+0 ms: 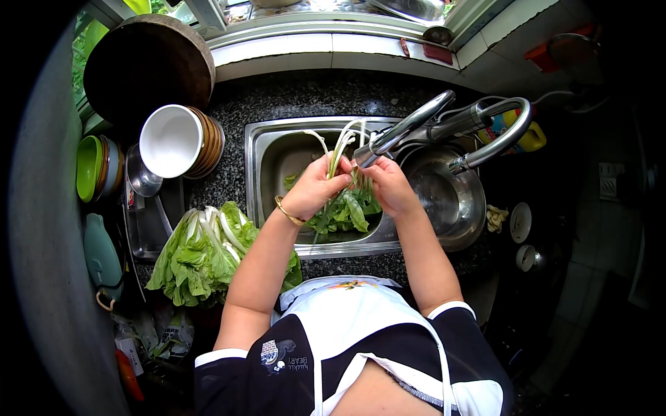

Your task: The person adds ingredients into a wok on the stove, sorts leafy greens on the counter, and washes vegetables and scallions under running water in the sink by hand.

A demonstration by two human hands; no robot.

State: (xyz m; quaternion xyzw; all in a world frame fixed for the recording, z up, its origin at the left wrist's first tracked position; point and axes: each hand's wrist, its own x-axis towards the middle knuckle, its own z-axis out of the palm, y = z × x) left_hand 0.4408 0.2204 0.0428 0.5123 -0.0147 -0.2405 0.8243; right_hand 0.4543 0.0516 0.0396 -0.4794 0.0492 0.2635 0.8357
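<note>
My left hand (313, 190), with a bangle at its wrist, is closed around the pale stems of a bunch of leafy greens (352, 211). Stem ends stick up above the fingers, and the leaves hang into the left basin of the steel sink (254, 166). Close beside it, my right hand (390, 187) pinches the stems of the same bunch just under the faucet head (365, 156). Its fingertips are partly hidden. I cannot tell whether water is running.
Light green lettuce (202, 258) lies left of the sink. Stacked bowls (170, 141) and a large round wooden board (149, 69) stand at the back left. A round steel basin (444, 201) sits at right under a curved spout (517, 132). A yellow bottle (533, 137) stands behind.
</note>
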